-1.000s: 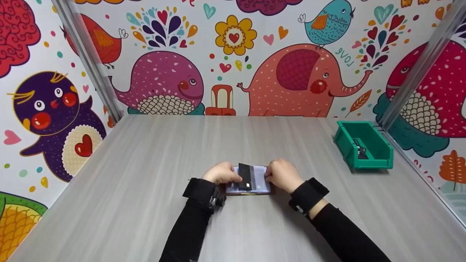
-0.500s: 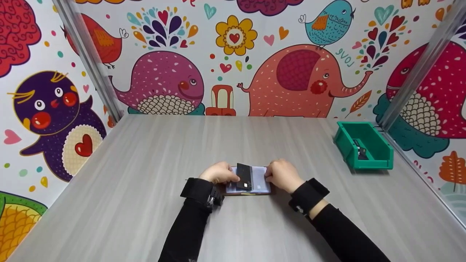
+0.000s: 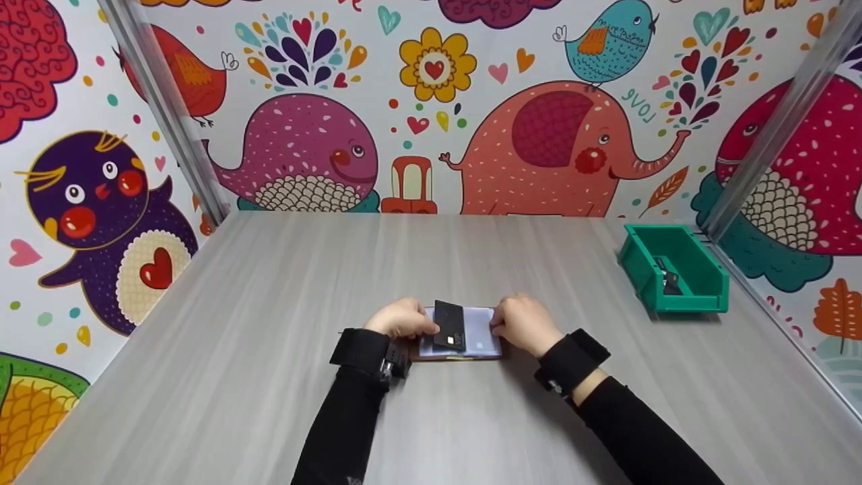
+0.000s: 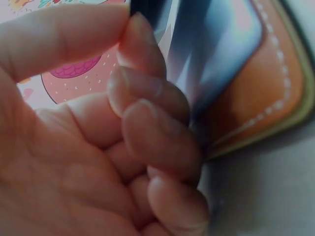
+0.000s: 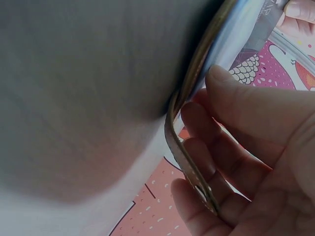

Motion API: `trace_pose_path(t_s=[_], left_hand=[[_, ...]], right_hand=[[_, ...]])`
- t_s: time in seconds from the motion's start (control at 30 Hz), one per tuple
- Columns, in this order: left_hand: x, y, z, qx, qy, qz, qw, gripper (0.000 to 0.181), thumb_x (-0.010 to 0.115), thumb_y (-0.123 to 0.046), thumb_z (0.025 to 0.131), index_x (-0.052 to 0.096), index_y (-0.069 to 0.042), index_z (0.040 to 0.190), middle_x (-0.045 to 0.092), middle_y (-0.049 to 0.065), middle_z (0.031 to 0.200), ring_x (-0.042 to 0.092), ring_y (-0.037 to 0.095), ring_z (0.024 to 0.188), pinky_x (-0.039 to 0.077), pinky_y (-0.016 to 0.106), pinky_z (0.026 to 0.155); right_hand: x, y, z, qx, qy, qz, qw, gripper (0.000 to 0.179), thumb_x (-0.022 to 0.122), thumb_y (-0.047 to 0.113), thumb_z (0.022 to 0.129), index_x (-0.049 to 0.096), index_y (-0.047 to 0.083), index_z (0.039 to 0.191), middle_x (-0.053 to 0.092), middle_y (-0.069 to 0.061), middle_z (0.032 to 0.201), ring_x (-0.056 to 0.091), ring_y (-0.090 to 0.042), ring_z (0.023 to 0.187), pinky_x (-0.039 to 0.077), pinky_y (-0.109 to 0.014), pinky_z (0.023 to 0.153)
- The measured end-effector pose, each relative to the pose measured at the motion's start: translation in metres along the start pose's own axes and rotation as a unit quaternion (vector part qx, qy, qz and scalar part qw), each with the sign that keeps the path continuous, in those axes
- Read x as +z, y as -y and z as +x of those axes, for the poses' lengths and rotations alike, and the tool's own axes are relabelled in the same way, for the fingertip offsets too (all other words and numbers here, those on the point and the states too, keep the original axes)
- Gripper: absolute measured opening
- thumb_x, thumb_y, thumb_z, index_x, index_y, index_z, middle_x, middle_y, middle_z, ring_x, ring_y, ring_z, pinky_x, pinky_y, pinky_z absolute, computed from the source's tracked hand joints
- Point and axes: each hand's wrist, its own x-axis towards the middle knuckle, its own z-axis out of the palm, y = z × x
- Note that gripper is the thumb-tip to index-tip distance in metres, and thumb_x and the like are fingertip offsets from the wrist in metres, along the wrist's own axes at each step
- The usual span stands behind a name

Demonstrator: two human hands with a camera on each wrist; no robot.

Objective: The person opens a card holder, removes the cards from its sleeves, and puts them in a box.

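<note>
An opened card holder [image 3: 482, 331] lies on the table in the head view, its clear plastic sleeves facing up. My left hand [image 3: 404, 318] pinches a black card [image 3: 448, 325] between thumb and index finger at its left edge. The card stands tilted over the sleeves, its right edge at a sleeve; how deep it sits in there I cannot tell. At the holder's right edge my right hand [image 3: 525, 325] pinches the sleeves with thumb and fingers. In the left wrist view the brown stitched cover [image 4: 278, 64] shows, and a strap [image 5: 184, 157] runs along my right fingers in the right wrist view.
A green bin [image 3: 693, 303] stands at the table's back right, with dark cards [image 3: 667, 277] in it. Patterned walls [image 3: 417, 108] enclose the table [image 3: 283, 296] at the back and both sides.
My left hand has moved a little left with the black card, and more of the card's face and lettering shows. The right hand and the holder have hardly moved.
</note>
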Motion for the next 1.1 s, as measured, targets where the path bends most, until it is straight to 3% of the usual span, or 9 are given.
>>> trace_pose_path(t_s=[0.4,0.67,1.1], left_hand=[[-0.009,-0.001,-0.005,-0.001,-0.020,-0.035,0.9992,0.027,0.070,-0.010,0.080,0.050,-0.013,0.062,0.042,-0.005,0.057,0.039,0.008,0.050,0.035,0.022,0.047],[-0.014,-0.006,-0.008,0.028,-0.020,-0.023,0.9991,0.040,0.069,-0.014,0.083,0.043,-0.017,0.053,0.032,-0.009,0.050,0.031,0.005,0.044,0.025,0.021,0.044],[-0.019,-0.014,-0.014,0.044,-0.039,-0.038,0.9975,0.032,0.071,-0.015,0.084,0.052,-0.013,0.058,0.041,-0.006,0.054,0.038,0.009,0.049,0.031,0.023,0.048]], right_hand=[[0.000,0.000,-0.001,-0.004,-0.004,0.005,1.0000,0.011,0.085,0.001,0.069,0.078,0.006,0.076,0.068,-0.007,0.078,0.063,-0.030,0.075,0.051,-0.044,0.070],[-0.001,0.001,0.000,-0.002,-0.007,0.013,0.9999,0.011,0.086,0.002,0.068,0.078,0.006,0.075,0.069,-0.006,0.078,0.064,-0.029,0.075,0.051,-0.043,0.071],[-0.002,-0.008,-0.004,-0.033,-0.013,0.028,0.9990,0.008,0.083,0.005,0.074,0.079,0.008,0.081,0.069,-0.004,0.079,0.064,-0.027,0.073,0.051,-0.042,0.066]])
